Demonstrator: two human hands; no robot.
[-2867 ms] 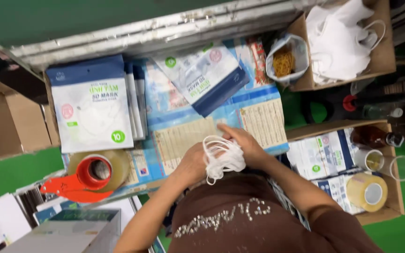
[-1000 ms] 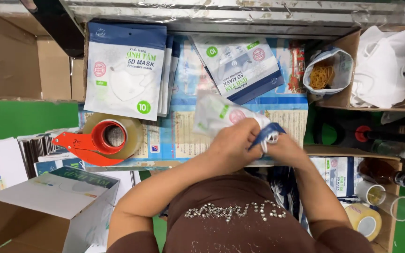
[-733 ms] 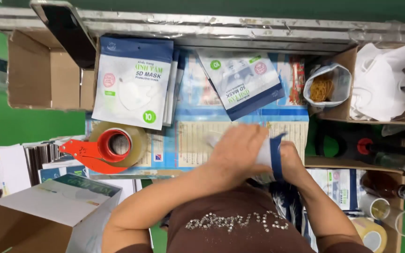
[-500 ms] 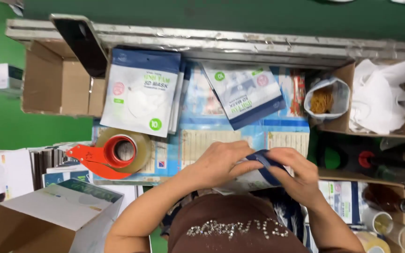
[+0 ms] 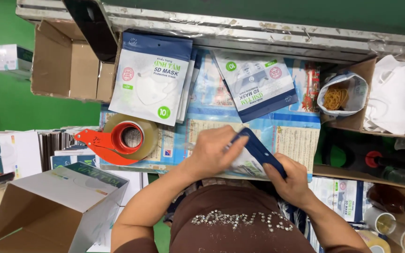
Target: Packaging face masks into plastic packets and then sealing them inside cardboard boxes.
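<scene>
Lowered now, mask pouch between both hands.

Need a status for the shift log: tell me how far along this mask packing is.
Done: masks look already inside the blue-topped pouch. In hand: the left hand and right hand press along its top edge, apparently sealing it. Left: the open cardboard box shows no pouch inside, flat pouches wait above, and loose white masks sit at right.

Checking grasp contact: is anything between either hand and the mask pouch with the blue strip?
Nothing visible. The left hand lies directly on the mask pouch, fingers on its blue strip; the right hand grips the strip's lower end. The tape dispenser sits off to the side, apart.
</scene>
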